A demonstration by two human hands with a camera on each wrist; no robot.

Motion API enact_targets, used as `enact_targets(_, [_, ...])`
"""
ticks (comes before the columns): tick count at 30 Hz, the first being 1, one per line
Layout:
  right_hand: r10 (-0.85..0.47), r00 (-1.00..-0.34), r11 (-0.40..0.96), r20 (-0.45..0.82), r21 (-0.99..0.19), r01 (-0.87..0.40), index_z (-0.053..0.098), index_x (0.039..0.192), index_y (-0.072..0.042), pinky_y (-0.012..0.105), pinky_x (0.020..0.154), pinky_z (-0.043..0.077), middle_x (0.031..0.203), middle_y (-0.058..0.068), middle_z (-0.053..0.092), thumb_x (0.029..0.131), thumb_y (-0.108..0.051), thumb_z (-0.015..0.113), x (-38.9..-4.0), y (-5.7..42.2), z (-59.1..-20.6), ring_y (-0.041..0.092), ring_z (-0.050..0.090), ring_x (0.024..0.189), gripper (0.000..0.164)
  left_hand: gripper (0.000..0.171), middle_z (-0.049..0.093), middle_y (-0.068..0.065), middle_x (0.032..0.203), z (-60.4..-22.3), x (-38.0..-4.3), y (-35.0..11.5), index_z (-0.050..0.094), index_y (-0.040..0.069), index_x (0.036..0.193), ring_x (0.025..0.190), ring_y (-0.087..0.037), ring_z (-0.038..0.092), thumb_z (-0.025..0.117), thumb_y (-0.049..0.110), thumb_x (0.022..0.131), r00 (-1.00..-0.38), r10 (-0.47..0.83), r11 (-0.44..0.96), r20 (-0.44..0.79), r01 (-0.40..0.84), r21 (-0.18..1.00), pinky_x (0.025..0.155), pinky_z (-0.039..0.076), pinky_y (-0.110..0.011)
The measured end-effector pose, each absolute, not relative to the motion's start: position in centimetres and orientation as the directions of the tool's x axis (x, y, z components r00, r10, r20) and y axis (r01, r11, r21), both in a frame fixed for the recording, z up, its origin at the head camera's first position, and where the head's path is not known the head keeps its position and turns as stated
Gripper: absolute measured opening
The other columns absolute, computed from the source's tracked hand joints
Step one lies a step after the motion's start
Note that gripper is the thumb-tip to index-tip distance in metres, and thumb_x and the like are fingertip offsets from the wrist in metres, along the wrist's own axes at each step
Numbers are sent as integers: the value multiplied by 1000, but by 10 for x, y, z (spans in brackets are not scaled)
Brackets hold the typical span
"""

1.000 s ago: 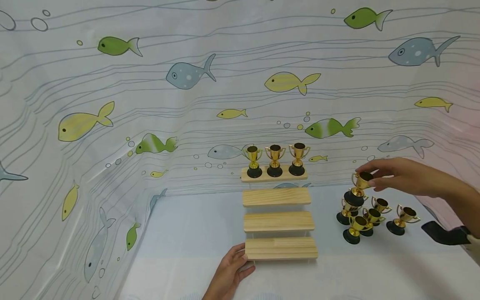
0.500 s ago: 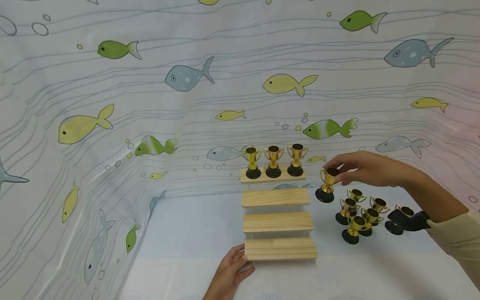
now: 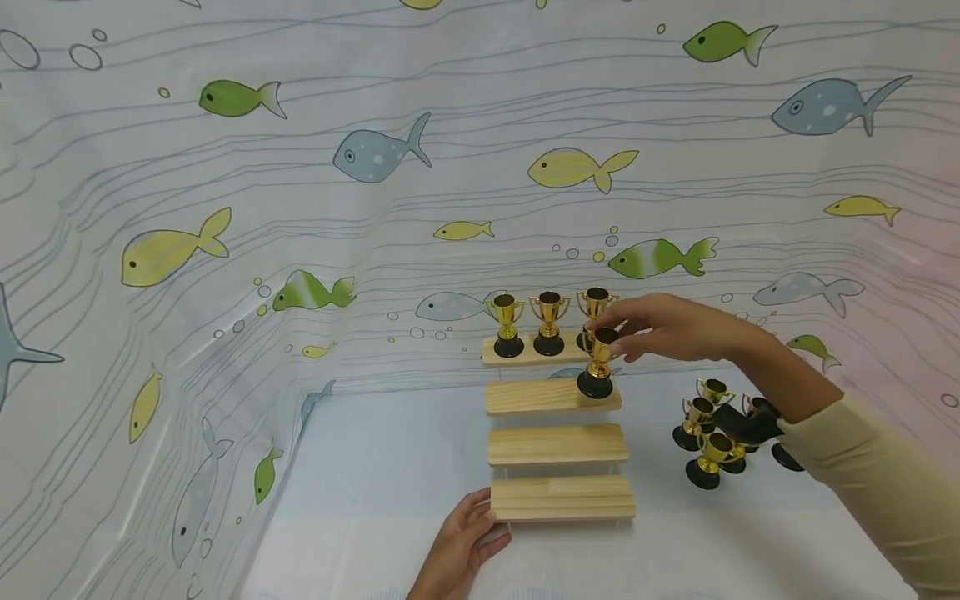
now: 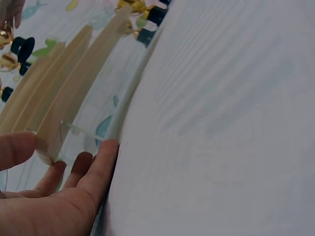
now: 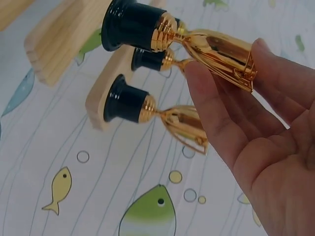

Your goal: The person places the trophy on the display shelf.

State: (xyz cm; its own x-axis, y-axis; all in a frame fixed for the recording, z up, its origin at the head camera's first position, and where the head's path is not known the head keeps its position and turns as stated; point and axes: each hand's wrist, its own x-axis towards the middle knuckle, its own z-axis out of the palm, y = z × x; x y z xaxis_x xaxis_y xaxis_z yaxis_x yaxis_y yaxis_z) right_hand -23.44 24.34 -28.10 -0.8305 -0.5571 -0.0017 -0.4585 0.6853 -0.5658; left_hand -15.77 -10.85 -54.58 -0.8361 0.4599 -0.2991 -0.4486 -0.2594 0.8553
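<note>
My right hand (image 3: pixel 667 327) pinches a small gold trophy cup (image 5: pixel 216 46) with a black base by its cup. In the head view that trophy is upright at the right end of the second step from the top of a wooden tiered display stand (image 3: pixel 525 398); whether its base touches the board I cannot tell. Three like trophies (image 3: pixel 550 321) stand in a row on the top step, the right one partly hidden by the held trophy and fingers. My left hand (image 3: pixel 457 542) holds the left end of the lowest step (image 4: pixel 49 142) between thumb and fingers.
Several more gold trophies (image 3: pixel 705 454) stand grouped on the table right of the stand, partly hidden by my right forearm and the black strap (image 3: pixel 746 423) at its wrist. A fish-patterned sheet (image 3: pixel 420 258) hangs behind, close to the top step.
My right hand has lifted the trophy from the group on the right and carried it leftward to the stand's second step. My left hand has stayed at the lowest step.
</note>
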Motion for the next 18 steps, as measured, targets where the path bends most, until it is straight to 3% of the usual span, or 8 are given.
enact_targets(13, [-584,-812,649,-16,-611,-454,54,127,-20,32,77,57,112,-2,63,91,-27,60,-252,200,-283,10,65,85,37,66,33,-13,138,-544,-158,-108,25,4,143,113,-17,45,57,31,93,-850,446,-274,-282,-429,861,103,44,-44])
enact_targets(18, [-613,-790,615,0,-629,-477,57,124,-18,33,75,57,108,-3,64,91,-23,61,-260,185,-286,17,65,87,34,66,35,-12,134,-544,-159,-108,25,4,143,108,-16,45,57,31,92,-848,446,-272,-287,-434,859,103,44,-44])
